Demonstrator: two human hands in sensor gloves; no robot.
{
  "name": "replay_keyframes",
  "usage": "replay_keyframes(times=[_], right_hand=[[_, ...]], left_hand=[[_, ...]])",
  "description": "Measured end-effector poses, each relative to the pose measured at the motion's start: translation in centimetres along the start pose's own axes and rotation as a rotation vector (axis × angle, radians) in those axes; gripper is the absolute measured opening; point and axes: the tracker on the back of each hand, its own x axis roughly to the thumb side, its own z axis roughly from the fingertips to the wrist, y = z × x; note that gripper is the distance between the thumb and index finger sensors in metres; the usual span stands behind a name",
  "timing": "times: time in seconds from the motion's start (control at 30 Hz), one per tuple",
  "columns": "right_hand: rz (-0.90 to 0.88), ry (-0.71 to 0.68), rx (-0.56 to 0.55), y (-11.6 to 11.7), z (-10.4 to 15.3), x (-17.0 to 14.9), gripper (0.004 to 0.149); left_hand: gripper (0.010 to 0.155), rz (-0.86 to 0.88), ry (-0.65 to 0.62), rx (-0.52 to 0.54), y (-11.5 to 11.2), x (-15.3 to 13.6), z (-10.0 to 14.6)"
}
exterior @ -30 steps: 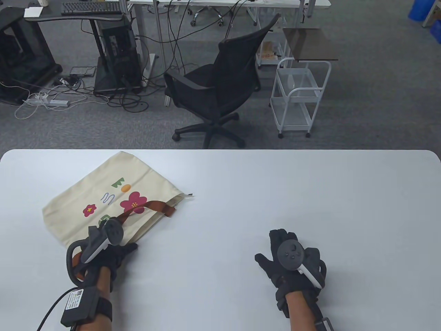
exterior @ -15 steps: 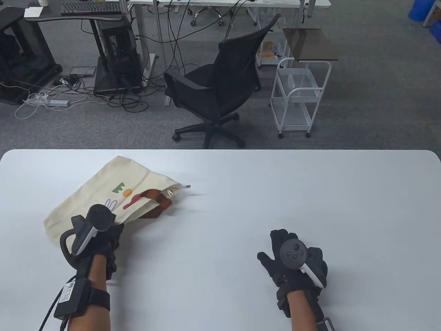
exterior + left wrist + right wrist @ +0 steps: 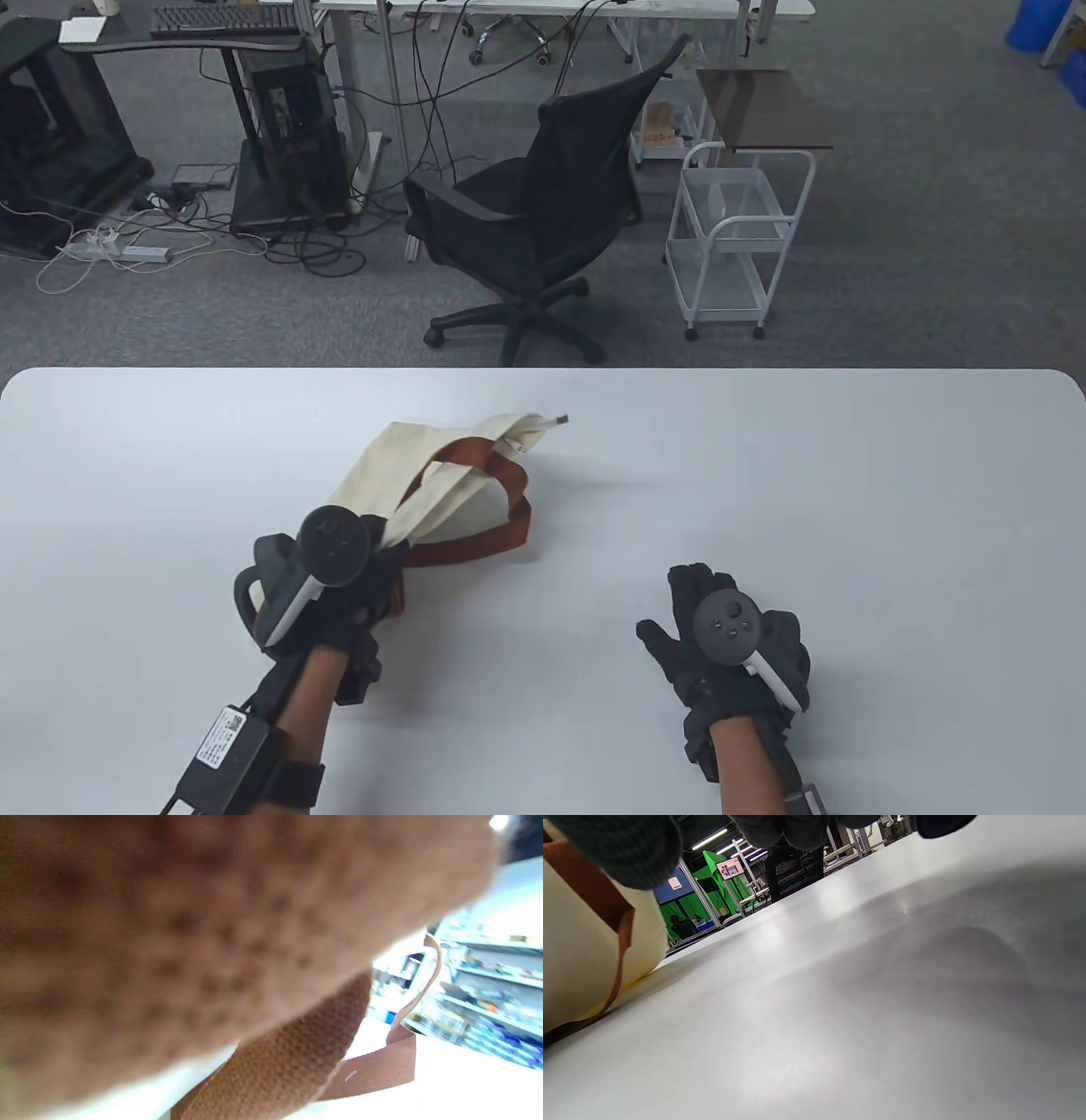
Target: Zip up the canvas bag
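Observation:
The cream canvas bag [image 3: 399, 475] with brown straps [image 3: 501, 526] hangs lifted and bunched over the left middle of the white table [image 3: 764, 475]. My left hand [image 3: 356, 586] grips its near end. The zip's metal pull [image 3: 557, 419] sticks out at the far top corner. In the left wrist view the bag's cloth [image 3: 169, 921] fills the frame, blurred, with a brown strap [image 3: 297, 1052] below. My right hand [image 3: 713, 637] rests flat on the table, open and empty, well right of the bag. The right wrist view shows the bag [image 3: 581, 971] at far left.
A black office chair [image 3: 543, 212] and a white wire cart [image 3: 734, 242] stand on the floor beyond the table's far edge. Desks, computer towers and cables lie at the back left.
My left hand has lifted the bag's near end and carried it right and toward the middle; the bag went from lying flat to hanging bunched. My right hand has barely moved.

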Motion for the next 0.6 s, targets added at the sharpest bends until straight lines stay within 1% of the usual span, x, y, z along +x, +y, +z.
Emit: replay_keyframes(times=[0.07,0.13,0.17,0.27,0.33,0.4,0.43,0.47,0.5,0.6], right_hand=[[-0.002,0.003,-0.004,-0.2,0.0,-0.1,0.083],[-0.013,0.010,-0.011,-0.3,0.0,-0.4,0.083],[-0.015,0.012,-0.013,-0.4,0.0,-0.4,0.084],[-0.009,0.018,-0.009,-0.3,-0.1,-0.6,0.084],[0.000,0.022,-0.005,-0.2,-0.1,-0.6,0.084],[0.012,0.025,0.001,-0.1,-0.2,-0.5,0.084],[0.021,0.029,0.001,0.0,-0.2,-0.5,0.083],[0.032,0.034,0.002,0.1,-0.3,-0.5,0.082],[0.044,0.039,0.002,0.2,-0.4,-0.4,0.082],[0.078,0.058,-0.019,0.2,-0.6,-0.2,0.080]], left_hand=[[0.049,-0.035,-0.027,-0.047,-1.5,1.6,0.8],[0.052,-0.061,-0.057,-0.117,-3.9,3.1,1.8],[0.053,-0.063,-0.065,-0.137,-4.7,3.5,2.1],[0.056,-0.079,-0.114,-0.250,-8.0,5.0,3.5],[0.065,-0.085,-0.155,-0.318,-9.9,5.7,4.3],[0.080,-0.080,-0.208,-0.454,-11.7,6.1,4.9],[0.086,-0.077,-0.244,-0.553,-12.3,6.1,5.1],[0.090,-0.056,-0.263,-0.581,-12.4,6.0,5.3],[0.090,-0.034,-0.269,-0.572,-12.2,5.8,5.5],[0.087,0.013,-0.315,-0.503,-10.7,5.1,6.1]])
